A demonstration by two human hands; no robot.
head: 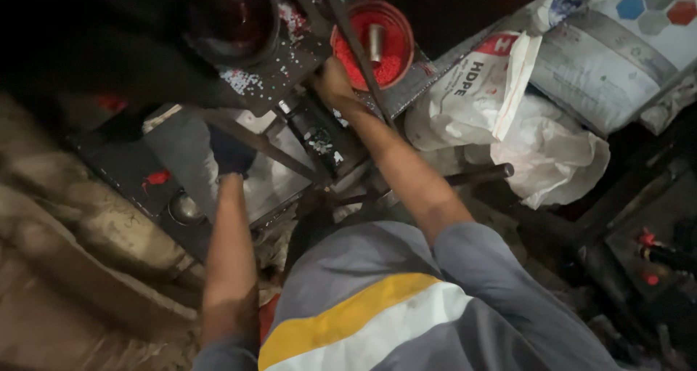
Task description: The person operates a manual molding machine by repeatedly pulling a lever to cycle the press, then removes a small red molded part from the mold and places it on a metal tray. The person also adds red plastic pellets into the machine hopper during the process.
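I look down over my grey shirt with a yellow and white stripe at a dark metal machine (305, 124). My left hand (231, 152) wears a dark glove and is closed around a slanted metal bar (261, 144) on the machine. My right hand (335, 82) is bare and rests at the rim of a red round hopper (396, 48) filled with red plastic granules, with a metal cylinder (375, 42) standing in it. Whether the right fingers hold anything is hidden. White and red granules (243, 80) lie scattered on the machine top.
White plastic sacks (508, 117) are piled to the right, with a grey sack (610, 59) behind them. A dark rod handle (479, 175) sticks out rightwards. A dark round opening (232, 22) sits at the top left. Rough ground lies at the left.
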